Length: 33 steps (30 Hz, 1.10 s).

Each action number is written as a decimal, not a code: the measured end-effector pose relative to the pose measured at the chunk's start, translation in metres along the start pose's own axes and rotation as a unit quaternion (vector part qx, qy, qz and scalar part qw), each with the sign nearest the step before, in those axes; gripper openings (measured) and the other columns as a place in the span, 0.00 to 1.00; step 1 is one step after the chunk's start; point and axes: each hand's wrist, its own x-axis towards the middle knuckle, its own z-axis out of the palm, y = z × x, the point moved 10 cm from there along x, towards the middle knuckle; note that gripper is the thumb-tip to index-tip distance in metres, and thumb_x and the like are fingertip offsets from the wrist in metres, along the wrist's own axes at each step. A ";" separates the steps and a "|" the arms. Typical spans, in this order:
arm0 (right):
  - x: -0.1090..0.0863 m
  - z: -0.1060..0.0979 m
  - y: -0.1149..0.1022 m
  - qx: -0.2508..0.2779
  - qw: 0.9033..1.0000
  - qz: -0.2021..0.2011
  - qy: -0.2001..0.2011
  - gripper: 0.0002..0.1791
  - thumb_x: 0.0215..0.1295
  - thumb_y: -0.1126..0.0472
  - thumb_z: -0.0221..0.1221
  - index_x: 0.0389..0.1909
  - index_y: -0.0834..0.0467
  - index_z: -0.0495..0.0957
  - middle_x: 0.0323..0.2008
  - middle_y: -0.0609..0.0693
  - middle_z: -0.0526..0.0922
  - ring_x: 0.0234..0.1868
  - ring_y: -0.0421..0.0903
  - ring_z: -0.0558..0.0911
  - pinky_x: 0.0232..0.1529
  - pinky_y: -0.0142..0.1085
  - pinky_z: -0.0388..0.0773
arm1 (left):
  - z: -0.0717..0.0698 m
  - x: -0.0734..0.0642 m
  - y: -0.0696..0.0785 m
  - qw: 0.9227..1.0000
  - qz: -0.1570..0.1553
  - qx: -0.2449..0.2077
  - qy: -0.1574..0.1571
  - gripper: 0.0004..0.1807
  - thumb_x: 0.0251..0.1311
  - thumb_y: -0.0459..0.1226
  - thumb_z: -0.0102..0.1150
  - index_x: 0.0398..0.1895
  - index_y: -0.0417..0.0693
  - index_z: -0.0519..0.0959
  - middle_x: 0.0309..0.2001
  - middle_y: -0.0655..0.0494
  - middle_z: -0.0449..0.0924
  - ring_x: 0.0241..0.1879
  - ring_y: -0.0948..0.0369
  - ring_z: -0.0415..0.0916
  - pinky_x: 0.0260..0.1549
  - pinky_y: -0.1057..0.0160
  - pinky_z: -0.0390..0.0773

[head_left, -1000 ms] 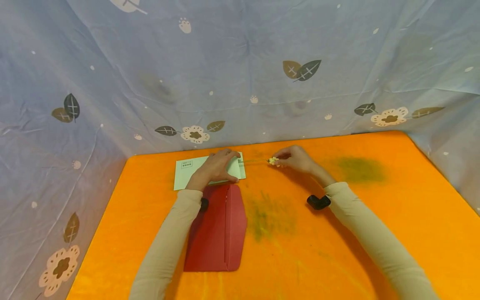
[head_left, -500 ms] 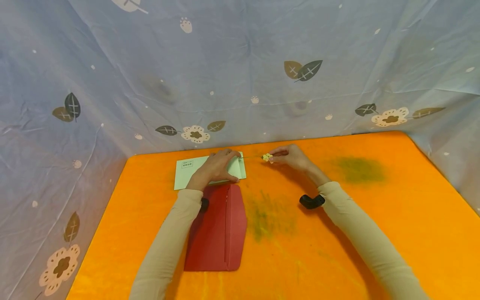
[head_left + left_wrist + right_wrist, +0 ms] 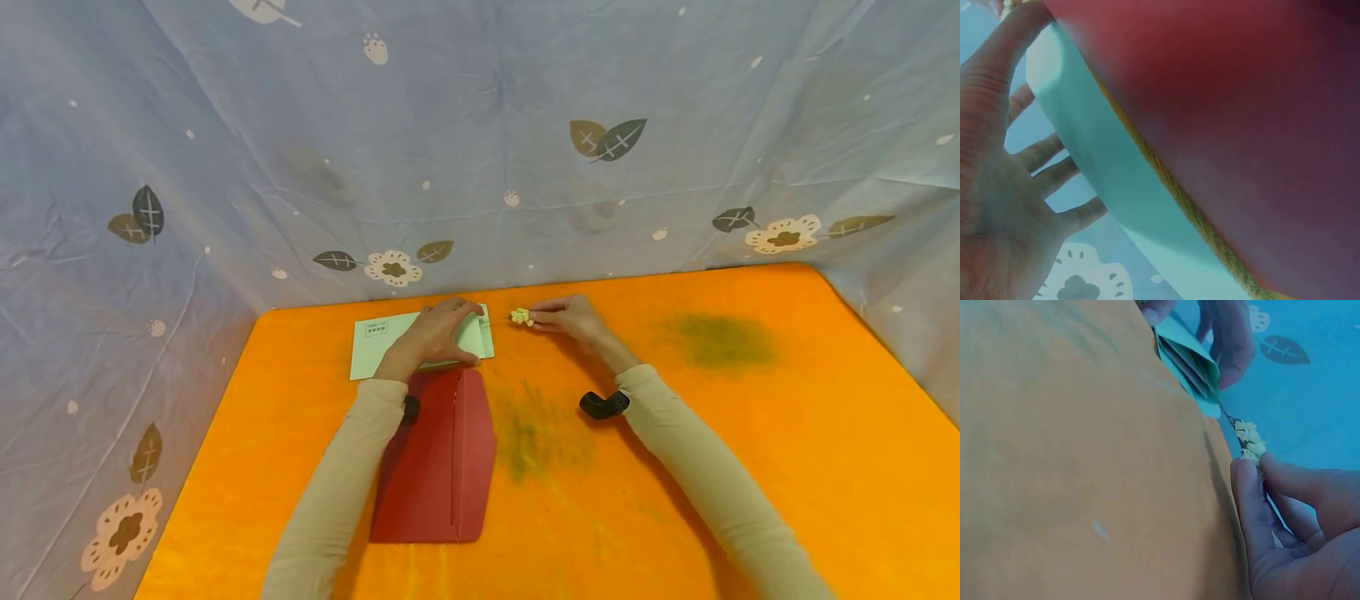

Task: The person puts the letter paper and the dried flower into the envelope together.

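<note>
A pale green envelope (image 3: 369,350) lies at the back of the table, its mouth facing right. My left hand (image 3: 435,337) grips it across its width, thumb at the near edge and fingers at the far edge. In the right wrist view the mouth of the envelope (image 3: 1188,365) bulges apart. Thumb and fingers of my right hand (image 3: 572,318) pinch a sprig of small pale yellow flowers (image 3: 521,317) by its blossom end. Its thin stem (image 3: 1227,414) runs toward the envelope's mouth, and the stem's far end is hidden there.
A red envelope (image 3: 420,483) lies nearer on the orange table cover (image 3: 675,500), its flap to the right and partly under my left forearm. Patterned grey-blue cloth (image 3: 480,167) hangs behind and at both sides. Each wrist carries a black camera (image 3: 604,406).
My right hand has moved left with the flower sprig, bringing the blossoms closer to the green envelope's mouth. Less of the stem shows now. My left hand keeps its grip.
</note>
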 end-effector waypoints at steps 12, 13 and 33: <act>0.004 0.025 0.004 0.017 1.000 0.009 -0.001 0.17 0.68 0.75 0.54 0.56 0.78 0.72 0.55 0.75 0.74 0.33 0.39 0.86 0.45 0.38 0.82 | 0.000 0.000 -0.001 1.000 -0.002 0.000 0.002 0.44 0.44 0.57 0.75 0.65 0.57 0.68 0.65 0.49 0.67 0.62 0.49 0.65 0.62 0.43 0.63; 0.004 0.026 0.005 0.019 1.000 0.011 0.000 0.17 0.68 0.75 0.55 0.56 0.78 0.73 0.54 0.74 0.76 0.33 0.40 0.86 0.45 0.38 0.82 | 0.000 0.000 -0.001 1.000 -0.002 0.000 0.001 0.44 0.44 0.57 0.75 0.65 0.57 0.67 0.65 0.49 0.66 0.63 0.49 0.65 0.62 0.43 0.63; 0.010 0.054 0.007 0.023 1.000 0.004 -0.010 0.16 0.67 0.75 0.56 0.54 0.77 0.75 0.46 0.68 0.83 0.29 0.40 0.86 0.39 0.35 0.83 | 0.001 0.000 0.000 1.000 0.002 -0.002 0.003 0.44 0.45 0.56 0.75 0.65 0.57 0.68 0.65 0.49 0.67 0.63 0.49 0.65 0.62 0.43 0.63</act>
